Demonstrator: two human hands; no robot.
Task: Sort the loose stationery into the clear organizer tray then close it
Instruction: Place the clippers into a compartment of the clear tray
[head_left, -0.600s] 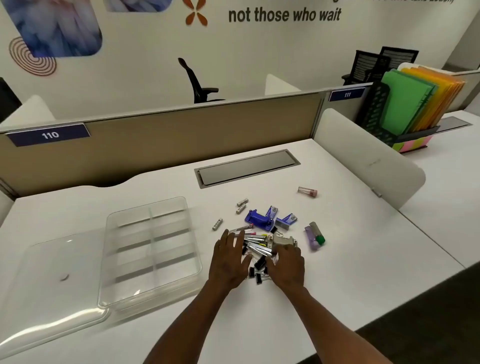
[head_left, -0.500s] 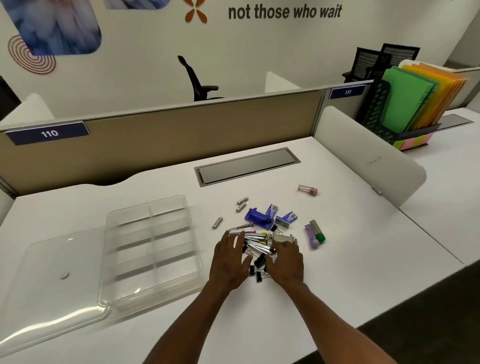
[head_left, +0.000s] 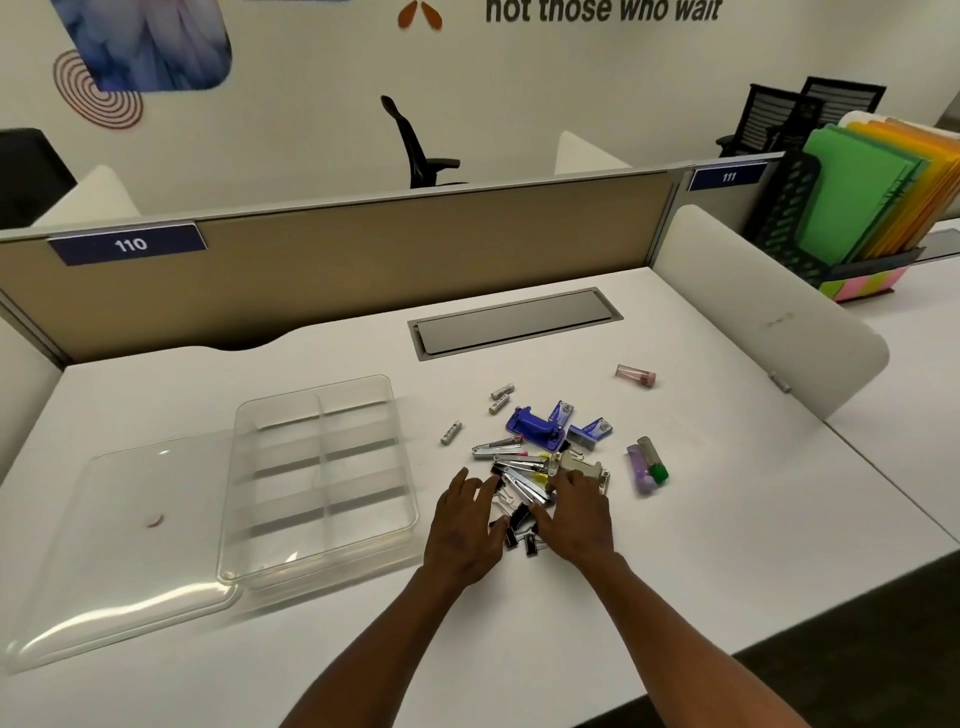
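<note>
A clear organizer tray (head_left: 400, 467) with several empty compartments stands left of centre, its clear lid (head_left: 130, 545) lying flat beside it on the left. A heap of loose stationery (head_left: 524, 467) lies to its right: silver clips, black binder clips (head_left: 519, 519), a blue stapler part (head_left: 535, 426) and a staple box (head_left: 589, 431). My left hand (head_left: 465, 535) and my right hand (head_left: 576, 514) rest palm down on the heap's near side, fingers spread over the clips. Neither hand lifts anything.
Three small batteries (head_left: 451, 432) lie behind the heap, a pink tube (head_left: 636, 375) farther right, and purple and green capped items (head_left: 647, 465) beside the heap. A grey cable hatch (head_left: 514, 322) sits at the back. A white divider (head_left: 769, 312) bounds the right; the desk edge runs near.
Both hands have shifted slightly toward me over the black binder clips, and the fingers have drawn closer together. The tray and lid have not moved.
</note>
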